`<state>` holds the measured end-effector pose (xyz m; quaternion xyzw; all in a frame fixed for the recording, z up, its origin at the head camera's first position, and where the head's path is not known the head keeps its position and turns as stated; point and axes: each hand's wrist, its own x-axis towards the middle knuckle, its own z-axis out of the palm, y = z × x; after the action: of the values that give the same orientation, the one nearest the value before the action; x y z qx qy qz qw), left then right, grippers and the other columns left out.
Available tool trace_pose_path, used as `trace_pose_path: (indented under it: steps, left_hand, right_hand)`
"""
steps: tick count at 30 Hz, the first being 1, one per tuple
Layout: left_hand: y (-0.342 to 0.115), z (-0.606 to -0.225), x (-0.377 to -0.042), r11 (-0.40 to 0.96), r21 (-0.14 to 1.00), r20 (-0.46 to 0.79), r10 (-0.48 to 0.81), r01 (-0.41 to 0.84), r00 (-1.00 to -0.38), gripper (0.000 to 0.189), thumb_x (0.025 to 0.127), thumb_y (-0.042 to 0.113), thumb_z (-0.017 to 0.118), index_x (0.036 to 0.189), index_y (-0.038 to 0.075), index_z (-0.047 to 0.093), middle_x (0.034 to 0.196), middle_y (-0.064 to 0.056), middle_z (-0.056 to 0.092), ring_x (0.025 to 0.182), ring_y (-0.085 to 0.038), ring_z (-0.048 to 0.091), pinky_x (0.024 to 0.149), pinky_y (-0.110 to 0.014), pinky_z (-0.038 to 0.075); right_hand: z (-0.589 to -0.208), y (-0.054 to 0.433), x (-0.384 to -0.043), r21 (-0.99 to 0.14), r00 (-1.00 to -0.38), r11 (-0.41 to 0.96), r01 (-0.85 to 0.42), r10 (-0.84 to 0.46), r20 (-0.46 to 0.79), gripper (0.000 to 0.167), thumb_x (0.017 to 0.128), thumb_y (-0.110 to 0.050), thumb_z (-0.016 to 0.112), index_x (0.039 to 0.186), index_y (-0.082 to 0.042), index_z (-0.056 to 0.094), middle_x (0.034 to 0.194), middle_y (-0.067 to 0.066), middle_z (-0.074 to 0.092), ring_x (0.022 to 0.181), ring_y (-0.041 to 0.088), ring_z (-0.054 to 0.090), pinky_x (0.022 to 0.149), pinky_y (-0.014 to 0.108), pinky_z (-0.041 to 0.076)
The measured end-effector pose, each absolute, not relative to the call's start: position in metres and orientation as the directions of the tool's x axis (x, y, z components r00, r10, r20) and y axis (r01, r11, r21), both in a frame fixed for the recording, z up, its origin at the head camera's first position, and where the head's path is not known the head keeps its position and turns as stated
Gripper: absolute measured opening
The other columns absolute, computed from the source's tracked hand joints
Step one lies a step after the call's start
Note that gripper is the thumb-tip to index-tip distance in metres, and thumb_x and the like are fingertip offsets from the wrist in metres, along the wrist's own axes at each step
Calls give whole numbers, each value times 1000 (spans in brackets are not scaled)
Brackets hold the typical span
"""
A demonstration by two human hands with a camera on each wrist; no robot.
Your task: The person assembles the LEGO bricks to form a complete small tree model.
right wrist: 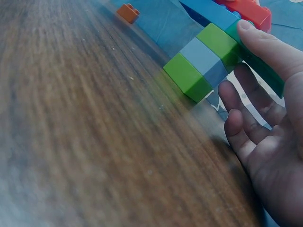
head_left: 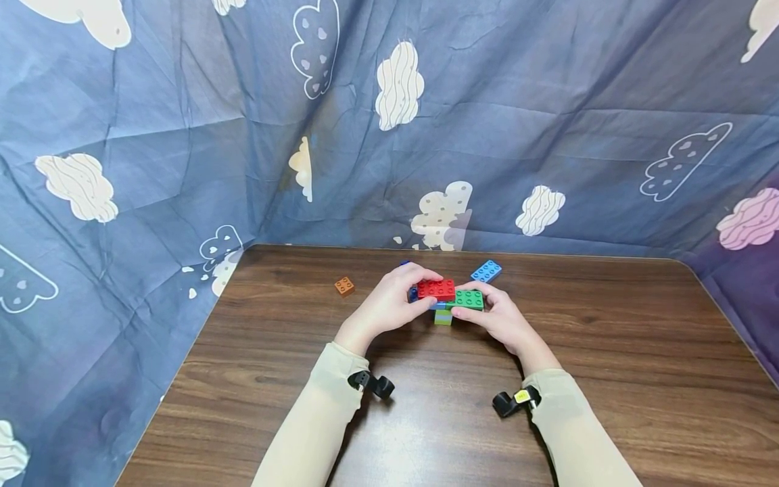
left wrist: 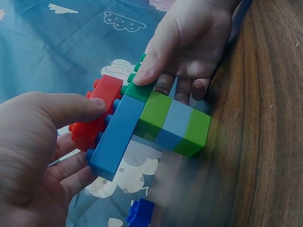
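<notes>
Between the hands stands a stack of building bricks, its column made of lime green bricks (left wrist: 155, 116) with a light blue brick (left wrist: 174, 124) between them. Across the column's top lie a long blue brick (left wrist: 118, 135) and a green brick (head_left: 470, 299), end to end. My left hand (head_left: 395, 301) pinches a red brick (head_left: 435, 289) right over the blue one, whose studs show in the narrow gap below it in the left wrist view. My right hand (head_left: 500, 316) pinches the green brick between thumb and fingers, its other fingers beside the column.
An orange brick (head_left: 344, 287) lies on the brown wooden table (head_left: 292, 379) left of the stack. Behind the hands are a light blue brick (head_left: 486, 271) and a dark blue brick (left wrist: 140, 213). A blue cloud-patterned cloth (head_left: 341, 169) hangs along the table's back edge.
</notes>
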<state>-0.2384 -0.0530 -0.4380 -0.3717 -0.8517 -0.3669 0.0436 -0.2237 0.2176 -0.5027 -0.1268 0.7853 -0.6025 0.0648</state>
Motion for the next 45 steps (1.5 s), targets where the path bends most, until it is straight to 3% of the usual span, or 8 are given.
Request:
trace_pose_path:
  steps: [15, 26, 37, 45]
  left_hand:
    - [-53, -439, -239, 464, 585, 325, 617, 665, -717, 39, 102, 23, 80, 139, 14, 72, 134, -4, 71, 124, -21, 63, 109, -40, 52]
    - [-52, -440, -239, 441, 597, 354, 604, 670, -714, 33, 105, 25, 76, 135, 11, 74, 128, -4, 73, 116, -18, 65, 99, -35, 55]
    - [-50, -440, -237, 453, 596, 355, 592, 663, -723, 30, 105, 24, 75, 133, 12, 75, 126, -3, 73, 114, -17, 65, 99, -35, 54]
    - [-49, -443, -239, 434, 607, 373, 584, 666, -721, 29, 104, 23, 76, 131, 13, 75, 123, -1, 72, 112, -16, 64, 96, -34, 54]
  right_hand:
    - [-505, 217, -224, -971, -956, 207, -122, -288, 59, 40, 100, -18, 83, 136, -8, 70, 132, 14, 69, 106, 19, 70, 88, 29, 59]
    - [-505, 217, -225, -969, -956, 215, -121, -288, 56, 40, 100, -19, 83, 136, -9, 70, 133, 15, 69, 108, 21, 70, 89, 29, 59]
    - [-506, 217, -225, -976, -953, 182, -118, -295, 60, 40, 99, -17, 84, 135, -7, 69, 123, 11, 74, 99, 17, 73, 84, 28, 60]
    - [-505, 218, -224, -972, -958, 208, -109, -284, 47, 40, 99, -22, 85, 135, -12, 70, 123, 9, 74, 100, 19, 72, 84, 29, 60]
